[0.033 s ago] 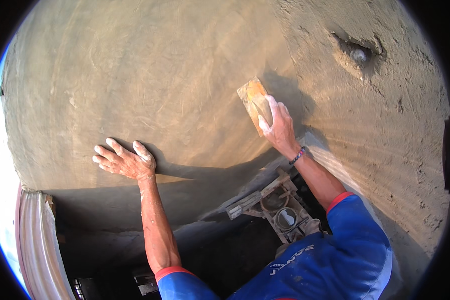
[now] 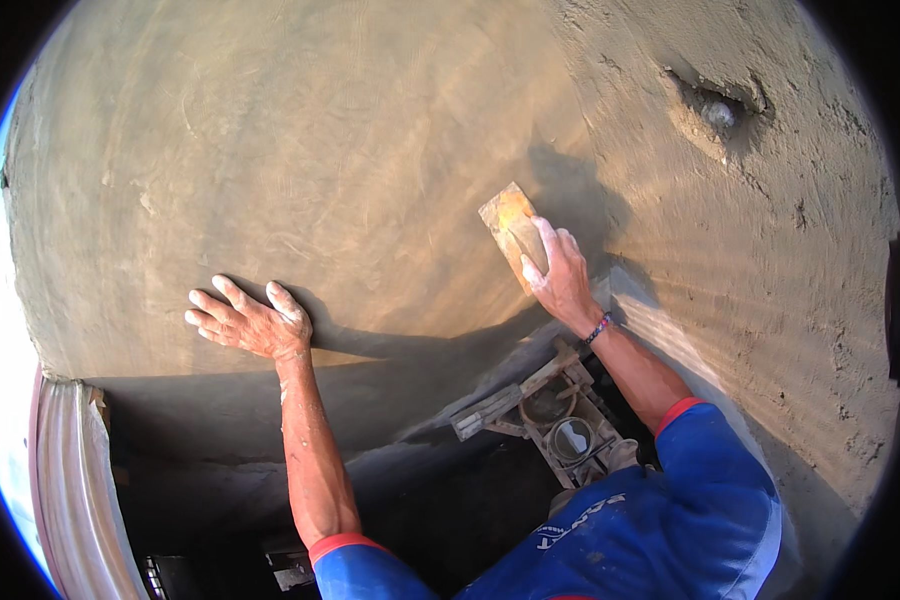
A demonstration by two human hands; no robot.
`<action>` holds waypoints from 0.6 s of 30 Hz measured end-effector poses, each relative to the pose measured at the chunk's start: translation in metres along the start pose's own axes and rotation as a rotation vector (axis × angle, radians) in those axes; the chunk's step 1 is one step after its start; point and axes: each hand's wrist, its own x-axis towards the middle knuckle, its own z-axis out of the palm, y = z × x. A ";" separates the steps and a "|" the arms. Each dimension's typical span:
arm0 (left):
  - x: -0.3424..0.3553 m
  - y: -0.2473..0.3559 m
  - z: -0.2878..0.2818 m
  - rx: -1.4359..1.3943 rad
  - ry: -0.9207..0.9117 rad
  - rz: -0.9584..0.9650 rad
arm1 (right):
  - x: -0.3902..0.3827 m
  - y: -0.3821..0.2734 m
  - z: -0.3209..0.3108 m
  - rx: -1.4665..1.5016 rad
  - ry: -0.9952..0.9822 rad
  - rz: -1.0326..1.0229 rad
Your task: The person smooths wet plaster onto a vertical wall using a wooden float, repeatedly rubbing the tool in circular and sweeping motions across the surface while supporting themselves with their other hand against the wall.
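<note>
My right hand [image 2: 567,280] grips a rectangular, yellowish plastering float [image 2: 513,232] by its right side, fingers and thumb bent round it. The float is tilted, its top end leaning left, and appears to lie against the grey plastered wall [image 2: 350,150]. Its underside is hidden. To the left, my left hand [image 2: 253,318] rests on the same wall with its fingers spread and nothing in it. Whitish plaster smears the fingers of both hands.
At right is rougher plaster [image 2: 770,260] with a hollow [image 2: 715,112] holding a pale round thing. Below stands a wooden scaffold [image 2: 530,400] bearing a round bucket [image 2: 571,440]. A corrugated sheet [image 2: 75,480] borders the lower left.
My right hand and the float have slid a short way down the wall and slightly right. The left hand stays in place.
</note>
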 end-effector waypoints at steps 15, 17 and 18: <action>-0.001 -0.001 -0.003 0.002 -0.004 0.027 | -0.023 0.000 0.001 0.045 0.085 0.006; -0.002 -0.003 -0.003 0.023 -0.025 0.021 | 0.027 -0.036 -0.023 0.110 0.168 -0.021; -0.003 -0.001 0.000 0.017 -0.014 0.027 | 0.048 -0.044 -0.028 0.117 0.224 -0.059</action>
